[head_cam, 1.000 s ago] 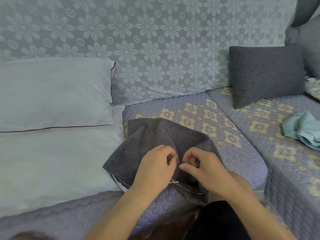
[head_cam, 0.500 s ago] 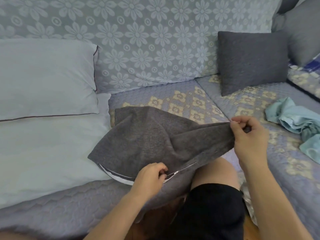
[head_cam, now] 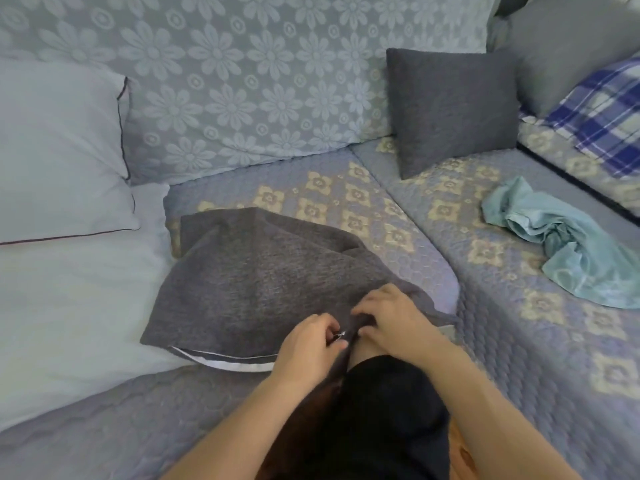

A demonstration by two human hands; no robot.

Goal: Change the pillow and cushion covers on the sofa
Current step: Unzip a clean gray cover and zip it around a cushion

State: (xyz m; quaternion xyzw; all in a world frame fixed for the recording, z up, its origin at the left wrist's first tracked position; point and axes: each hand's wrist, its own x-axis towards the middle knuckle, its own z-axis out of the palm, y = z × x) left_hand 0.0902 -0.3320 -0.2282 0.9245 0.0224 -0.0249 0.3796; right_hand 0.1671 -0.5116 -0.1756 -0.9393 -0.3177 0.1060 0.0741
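left hand point(head_cam: 308, 344) pinched zipper pull point(head_cam: 340, 335) at near edge of grey cushion cover point(head_cam: 256, 282); right hand point(head_cam: 391, 320) fingers curled, gripping cover fabric.

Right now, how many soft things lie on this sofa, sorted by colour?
Dark grey: 2, the cushion being zipped and the upright cushion
White: 2, the top pillow and the bottom pillow
Blue plaid: 1, the plaid pillow
Teal: 1, the crumpled cloth
Total: 6

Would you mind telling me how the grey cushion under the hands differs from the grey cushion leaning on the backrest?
The near grey cushion lies flat; the far grey cushion stands propped upright. The near one's zip edge gapes, showing white inner lining; the far one shows none. Both hands work at the near one; nothing touches the far one. Both are dark grey.
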